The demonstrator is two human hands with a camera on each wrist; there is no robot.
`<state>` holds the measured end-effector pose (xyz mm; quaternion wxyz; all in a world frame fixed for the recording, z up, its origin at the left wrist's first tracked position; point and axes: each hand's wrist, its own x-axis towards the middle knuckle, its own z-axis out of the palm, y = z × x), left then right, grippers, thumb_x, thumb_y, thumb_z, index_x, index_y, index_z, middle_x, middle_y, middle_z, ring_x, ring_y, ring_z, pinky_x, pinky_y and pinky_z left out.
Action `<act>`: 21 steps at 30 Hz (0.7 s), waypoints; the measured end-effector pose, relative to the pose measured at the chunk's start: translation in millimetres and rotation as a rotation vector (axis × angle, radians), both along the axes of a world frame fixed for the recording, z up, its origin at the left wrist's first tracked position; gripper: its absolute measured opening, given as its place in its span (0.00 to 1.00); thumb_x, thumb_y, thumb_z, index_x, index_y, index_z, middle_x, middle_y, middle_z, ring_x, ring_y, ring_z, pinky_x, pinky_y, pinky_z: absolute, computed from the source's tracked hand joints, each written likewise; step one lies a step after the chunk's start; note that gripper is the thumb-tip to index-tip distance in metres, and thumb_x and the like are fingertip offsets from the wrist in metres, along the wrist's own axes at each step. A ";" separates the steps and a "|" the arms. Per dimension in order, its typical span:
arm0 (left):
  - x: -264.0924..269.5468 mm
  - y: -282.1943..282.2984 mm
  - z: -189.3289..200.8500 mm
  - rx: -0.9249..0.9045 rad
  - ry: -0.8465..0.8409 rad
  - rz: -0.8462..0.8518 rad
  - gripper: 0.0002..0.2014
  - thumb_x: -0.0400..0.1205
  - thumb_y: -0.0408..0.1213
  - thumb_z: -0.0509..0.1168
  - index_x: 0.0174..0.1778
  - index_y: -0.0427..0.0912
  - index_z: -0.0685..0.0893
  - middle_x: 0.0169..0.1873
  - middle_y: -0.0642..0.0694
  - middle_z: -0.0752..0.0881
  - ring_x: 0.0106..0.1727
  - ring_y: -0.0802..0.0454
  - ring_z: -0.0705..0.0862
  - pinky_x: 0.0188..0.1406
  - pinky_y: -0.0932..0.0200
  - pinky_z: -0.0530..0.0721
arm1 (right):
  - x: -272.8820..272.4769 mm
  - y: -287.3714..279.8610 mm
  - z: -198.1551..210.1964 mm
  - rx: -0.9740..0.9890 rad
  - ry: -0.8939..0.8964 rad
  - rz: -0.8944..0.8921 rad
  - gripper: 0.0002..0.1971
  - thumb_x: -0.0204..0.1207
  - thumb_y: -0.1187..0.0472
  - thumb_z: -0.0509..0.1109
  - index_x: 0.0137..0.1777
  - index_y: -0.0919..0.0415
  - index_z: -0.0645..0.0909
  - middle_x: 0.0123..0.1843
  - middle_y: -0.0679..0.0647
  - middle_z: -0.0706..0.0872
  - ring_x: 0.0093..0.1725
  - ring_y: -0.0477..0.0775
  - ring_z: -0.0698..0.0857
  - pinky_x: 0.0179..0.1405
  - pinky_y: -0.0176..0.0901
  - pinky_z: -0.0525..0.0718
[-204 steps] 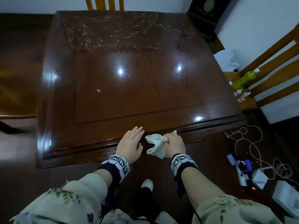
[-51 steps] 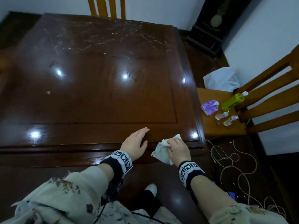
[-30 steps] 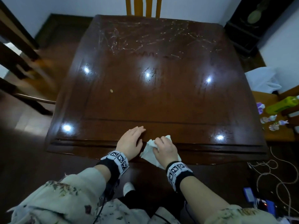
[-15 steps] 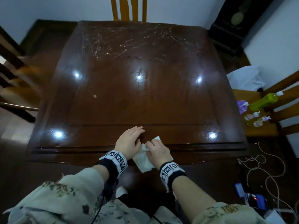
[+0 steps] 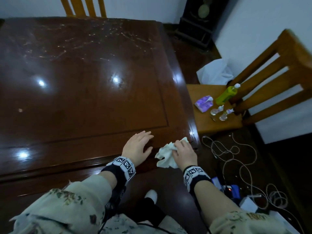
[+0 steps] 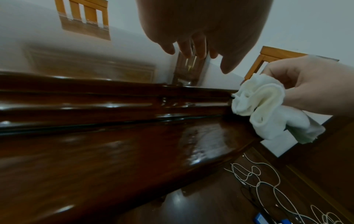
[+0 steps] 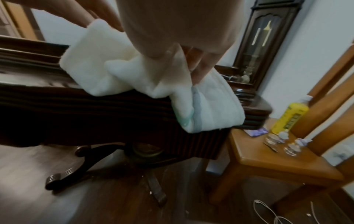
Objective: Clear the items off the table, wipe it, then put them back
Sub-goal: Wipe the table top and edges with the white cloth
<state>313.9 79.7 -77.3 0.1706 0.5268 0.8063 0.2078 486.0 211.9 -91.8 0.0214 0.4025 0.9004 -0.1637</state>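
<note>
The dark glossy wooden table [image 5: 84, 98] fills the head view, its top bare. My right hand [image 5: 184, 152] grips a crumpled white cloth [image 5: 166, 155] [image 6: 268, 109] [image 7: 134, 78] against the table's near edge, close to the right corner. My left hand [image 5: 138, 146] lies flat and open on the near rim, just left of the cloth. The removed items sit on a wooden chair seat [image 5: 217, 122] to the right: a green bottle [image 5: 227, 95] [image 7: 289, 118], a purple tissue pack [image 5: 203, 103], and small glass figurines [image 5: 221, 113] [image 7: 287, 144].
A white plastic bag [image 5: 214, 73] lies behind the chair, and a dark clock cabinet [image 5: 200, 22] stands in the far corner. Loose white cables [image 5: 236, 159] and chargers [image 5: 233, 190] lie on the floor at the right. Another chair back [image 5: 82, 6] stands at the table's far side.
My right hand slid the cloth along the near edge toward the right corner, away from the left hand. The left hand stayed flat on the rim. The head view swung right.
</note>
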 end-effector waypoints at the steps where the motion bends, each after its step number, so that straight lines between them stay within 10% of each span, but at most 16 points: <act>1: 6.1 7.7 -0.8 -0.010 0.004 -0.008 0.23 0.83 0.46 0.63 0.75 0.49 0.74 0.77 0.53 0.71 0.81 0.55 0.64 0.81 0.58 0.55 | 9.0 9.7 0.5 0.002 0.002 -0.017 0.11 0.79 0.59 0.65 0.59 0.59 0.79 0.57 0.54 0.80 0.59 0.56 0.77 0.46 0.45 0.77; 13: 16.0 25.6 -8.7 -0.150 0.026 0.014 0.23 0.84 0.46 0.61 0.77 0.52 0.73 0.79 0.56 0.68 0.81 0.56 0.61 0.80 0.57 0.60 | 43.2 42.9 -6.7 -0.011 0.156 -0.308 0.07 0.75 0.67 0.68 0.51 0.64 0.82 0.50 0.59 0.82 0.52 0.60 0.80 0.44 0.44 0.73; 21: 8.0 14.6 -3.8 -0.115 0.039 -0.015 0.22 0.83 0.44 0.62 0.75 0.49 0.75 0.77 0.53 0.71 0.80 0.53 0.65 0.81 0.53 0.59 | 9.8 1.1 -1.0 -0.039 0.129 -0.148 0.08 0.73 0.65 0.70 0.51 0.63 0.83 0.49 0.57 0.84 0.53 0.59 0.81 0.51 0.47 0.77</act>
